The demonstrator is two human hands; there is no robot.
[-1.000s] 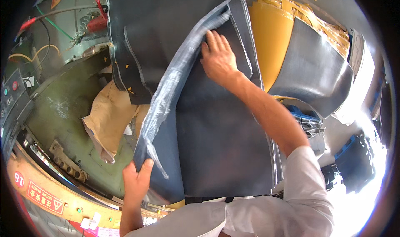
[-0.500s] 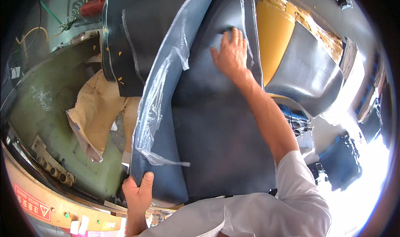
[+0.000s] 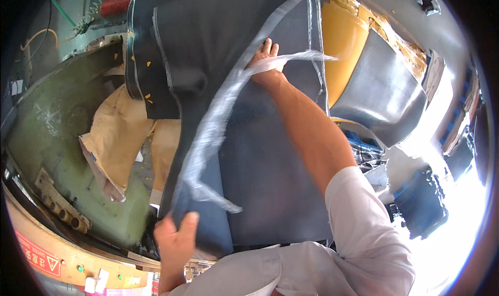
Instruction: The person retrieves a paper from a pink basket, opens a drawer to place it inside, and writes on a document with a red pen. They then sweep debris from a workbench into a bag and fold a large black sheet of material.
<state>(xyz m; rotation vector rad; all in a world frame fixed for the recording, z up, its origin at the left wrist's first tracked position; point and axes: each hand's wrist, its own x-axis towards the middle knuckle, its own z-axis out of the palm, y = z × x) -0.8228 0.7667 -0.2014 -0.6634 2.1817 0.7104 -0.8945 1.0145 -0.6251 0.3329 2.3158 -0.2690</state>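
A large, smooth dark sheet, which looks like rubber, lies spread before me. Its left part is a folded flap with a crumpled clear plastic film strip along the edge. My left hand is closed on the flap's near left corner, thumb on top, the other fingers hidden. Farther up, my right hand reaches in at the flap's edge, with its visible fingers stretched out. A loose tail of film crosses the back of that hand. The flap partly covers the right hand.
Yellow material and another black sheet lie at the right. On the left, a brown paper sheet rests on a greenish surface. A machine panel with green buttons runs along the lower left. A red tool is at the upper left.
My right hand has moved left and slightly nearer, from flat on the sheet to the flap's edge. The flap's upper edge has shifted right, and a film tail now lies over that hand.
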